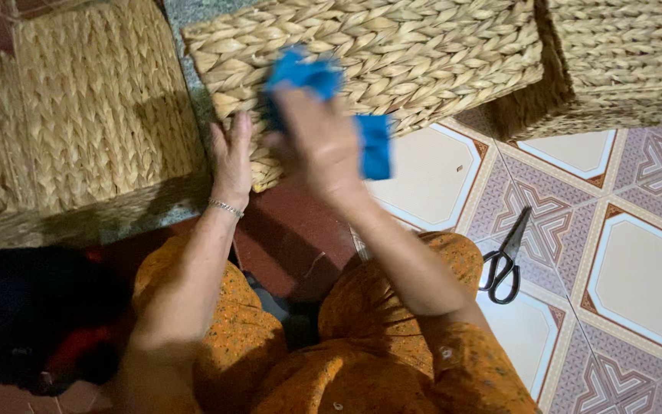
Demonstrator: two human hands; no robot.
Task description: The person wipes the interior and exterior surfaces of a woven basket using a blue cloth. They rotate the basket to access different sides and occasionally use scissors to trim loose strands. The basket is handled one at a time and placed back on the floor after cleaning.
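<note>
We see the right hand (317, 146) closed around a blue cloth (323, 92), fingers curled and bunching it, pressed against the near face of a woven basket (423, 54) at the far centre of the scene. The hand is motion-blurred, so we can't tell the exact finger grip. One end of the cloth sticks out above the hand, another hangs off to the right, over the basket's lower edge.

The left hand (231, 157) lies flat and open, fingers together and pointing far, palm against the left near corner of the same basket. A thin bracelet (226, 207) sits on that wrist. The two hands are just beside each other, left one nearer the basket's corner.

The basket is tilted, with its right end farther away. A second woven basket (622, 61) stands at far right, touching or almost touching the first; we can't tell which. A third woven basket (78, 115) fills the far left, partly in shadow.

Black-handled scissors (505, 261) lie shut on the patterned tile floor (637, 276) to the right, well apart from both hands. We see orange patterned clothing (377, 337) near, and a dark bundle (32, 314) at near left, too dim to make out.
</note>
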